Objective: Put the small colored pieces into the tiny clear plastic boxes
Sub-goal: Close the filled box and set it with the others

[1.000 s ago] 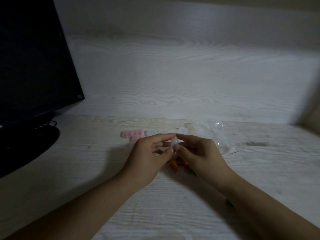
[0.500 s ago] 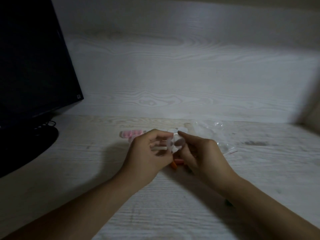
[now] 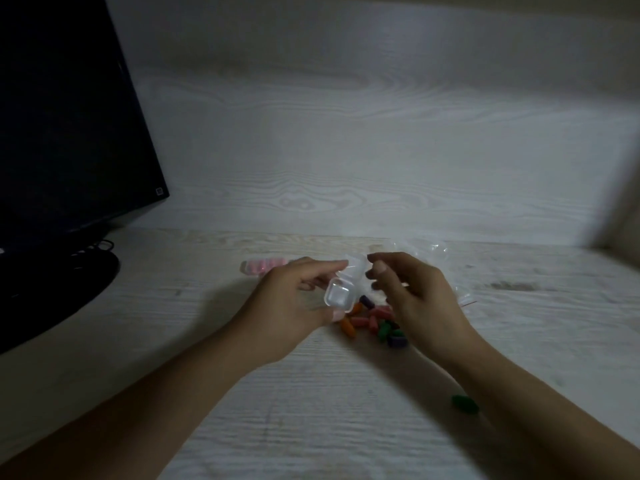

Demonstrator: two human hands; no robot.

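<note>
My left hand [image 3: 294, 303] holds a tiny clear plastic box [image 3: 340, 295] between thumb and fingers, its lid [image 3: 356, 264] flipped up and its open side facing me. My right hand [image 3: 412, 296] hovers just right of the box, fingertips close to the raised lid, with nothing clearly in it. A heap of small coloured pieces [image 3: 372, 322], orange, red, green and purple, lies on the desk below and between my hands. One green piece [image 3: 464, 404] lies apart beside my right forearm. A box filled with pink pieces [image 3: 263, 265] sits behind my left hand.
A dark monitor [image 3: 69, 116] on a black stand [image 3: 52, 299] fills the left side. A crumpled clear plastic bag [image 3: 446, 261] lies behind my right hand. A white wood-grain wall panel [image 3: 346, 150] closes the back of the desk.
The box's lid has swung open. My hands have parted slightly and lifted, which uncovers the heap of coloured pieces beneath them.
</note>
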